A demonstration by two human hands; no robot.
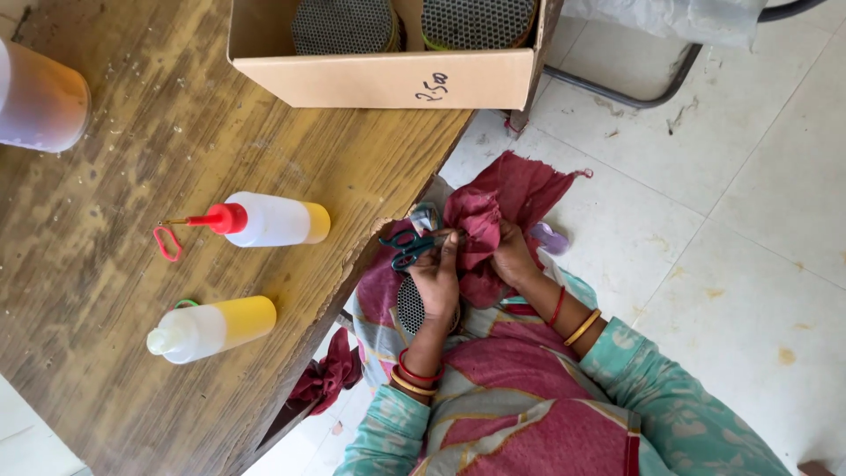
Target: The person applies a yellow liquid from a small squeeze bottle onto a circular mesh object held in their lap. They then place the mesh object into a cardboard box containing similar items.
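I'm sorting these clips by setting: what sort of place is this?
Probably a small workshop for hand assembly: a worn wooden table with squeeze bottles, a cardboard box of round mesh-topped parts, and a bare tiled floor.

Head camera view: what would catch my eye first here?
Probably the dark red cloth bunched between both hands, the left hand also holding teal-handled scissors and the right hand gripping the cloth, just off the table edge. Next, two squeeze bottles of yellow liquid lie on the worn wooden table, below an open cardboard box.
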